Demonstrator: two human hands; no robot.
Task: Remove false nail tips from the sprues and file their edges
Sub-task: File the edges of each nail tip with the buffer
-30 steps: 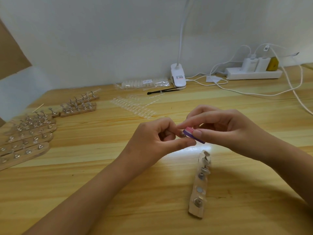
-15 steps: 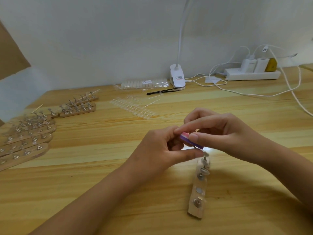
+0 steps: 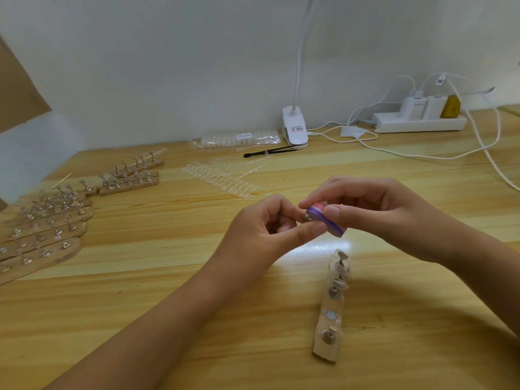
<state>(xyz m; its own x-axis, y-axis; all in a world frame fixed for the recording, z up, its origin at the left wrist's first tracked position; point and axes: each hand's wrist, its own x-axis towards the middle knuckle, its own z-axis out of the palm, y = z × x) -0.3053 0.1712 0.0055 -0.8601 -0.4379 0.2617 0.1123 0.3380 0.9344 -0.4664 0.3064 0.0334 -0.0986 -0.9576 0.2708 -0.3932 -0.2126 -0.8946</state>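
My right hand (image 3: 374,212) pinches a small pink and purple file block (image 3: 326,219) between thumb and forefinger, above the middle of the wooden table. My left hand (image 3: 270,229) pinches a tiny nail tip (image 3: 305,218) that touches the block's left end; most of the tip is hidden by my fingers. Clear nail tips on sprues (image 3: 222,178) lie flat on the table behind my hands. A wooden holder strip (image 3: 332,308) with metal studs and a few clear tips lies just in front of my right hand.
Several wooden strips (image 3: 45,229) with studded nail stands cover the left side. At the back stand a bag of nail tips (image 3: 239,137), black tweezers (image 3: 270,152), a clip lamp (image 3: 294,128) and a power strip (image 3: 419,122) whose white cables trail right.
Both hands dipped a little toward me and then rose again. The file block's angle against the tip has shifted slightly.
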